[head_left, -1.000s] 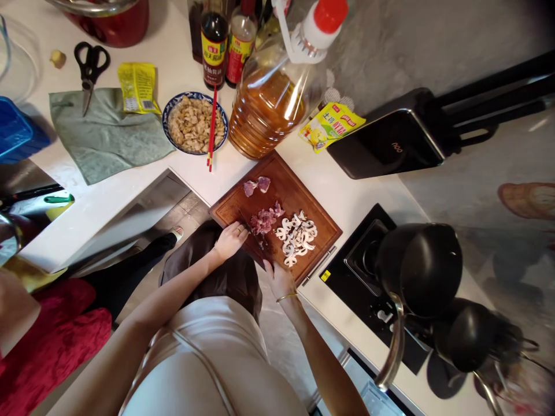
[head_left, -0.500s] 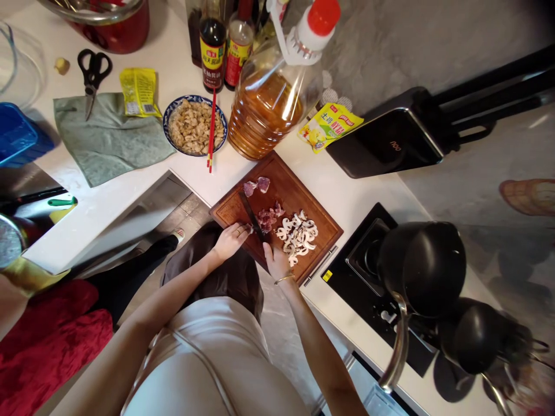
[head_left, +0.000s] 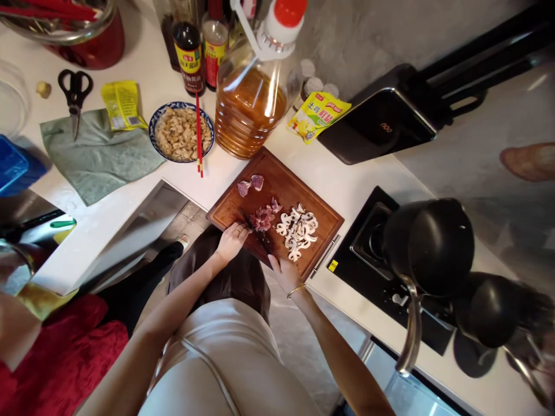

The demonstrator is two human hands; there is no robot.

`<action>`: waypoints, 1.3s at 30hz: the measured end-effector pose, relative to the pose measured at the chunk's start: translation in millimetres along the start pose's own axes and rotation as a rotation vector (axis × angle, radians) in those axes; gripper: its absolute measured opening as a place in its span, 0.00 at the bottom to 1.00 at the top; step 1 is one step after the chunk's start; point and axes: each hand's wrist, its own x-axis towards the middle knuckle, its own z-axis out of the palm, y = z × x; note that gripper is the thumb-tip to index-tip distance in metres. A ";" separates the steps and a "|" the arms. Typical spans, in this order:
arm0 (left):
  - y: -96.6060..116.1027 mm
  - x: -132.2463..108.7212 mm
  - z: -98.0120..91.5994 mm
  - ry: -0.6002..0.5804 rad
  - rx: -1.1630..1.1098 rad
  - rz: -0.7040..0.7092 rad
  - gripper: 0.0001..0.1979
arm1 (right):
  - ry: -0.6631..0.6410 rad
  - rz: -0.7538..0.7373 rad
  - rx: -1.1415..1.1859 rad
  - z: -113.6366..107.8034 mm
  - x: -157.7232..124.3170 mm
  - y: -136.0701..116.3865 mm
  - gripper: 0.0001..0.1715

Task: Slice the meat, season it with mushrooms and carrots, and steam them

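Note:
A wooden cutting board (head_left: 303, 190) lies at the counter's corner. On it are a small heap of raw red meat (head_left: 263, 218), two separate meat chunks (head_left: 250, 184) and sliced white mushrooms (head_left: 298, 228). My right hand (head_left: 284, 271) is closed on the handle of a dark knife (head_left: 256, 232), whose blade rests at the meat heap. My left hand (head_left: 232, 240) sits at the board's near edge, fingers curled against the left side of the meat heap beside the blade.
A big oil jug (head_left: 251, 98), sauce bottles (head_left: 189, 52), a bowl of pale pieces (head_left: 180, 132) with red chopsticks (head_left: 198, 136), yellow packets, scissors (head_left: 74, 95) and a green cloth (head_left: 97, 153) sit behind. Black pots (head_left: 429, 242) stand on the cooktop at right.
The knife rose off the board half a second ago and is down at the meat heap again. The view shifted slightly; my left hand stayed by the meat.

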 end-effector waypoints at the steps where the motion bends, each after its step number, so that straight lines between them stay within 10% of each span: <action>1: 0.2 0.7 -0.4 0.012 -0.001 0.005 0.11 | 0.001 -0.005 0.005 -0.6 -0.1 -0.1 0.27; 11: -5.4 1.0 -4.0 -0.042 -0.006 0.084 0.13 | 0.031 0.038 0.036 7.2 53.1 -39.8 0.29; 18: -12.4 -0.4 -9.1 0.053 -0.039 0.118 0.12 | 0.142 -0.034 0.195 4.8 29.6 -21.9 0.27; 39: -8.3 6.1 -5.2 -0.020 -0.022 0.079 0.09 | -0.072 -0.031 0.053 -13.1 31.4 -6.5 0.35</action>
